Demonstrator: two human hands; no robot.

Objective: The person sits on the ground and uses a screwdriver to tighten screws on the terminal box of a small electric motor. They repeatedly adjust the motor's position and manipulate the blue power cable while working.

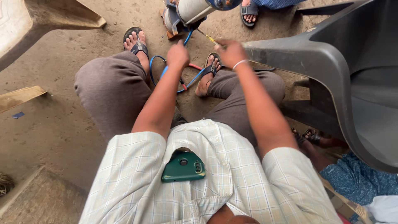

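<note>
Right hand (230, 51) grips, seemingly, a yellow screwdriver (208, 38)

Left arm: stretched forward and down between the knees.
Left hand (178, 54): curled into a loose fist, knuckles up.
Right arm: extended forward.
Right hand (230, 51): fingers closed, blurred.

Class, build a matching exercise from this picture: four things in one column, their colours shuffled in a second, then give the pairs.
Things:
1. phone in shirt pocket
2. chair on the right
3. trousers
4. bangle on right wrist

Colours:
A. grey
B. silver-white
C. green
D. brown

Pairs: 1-C, 2-A, 3-D, 4-B
</note>
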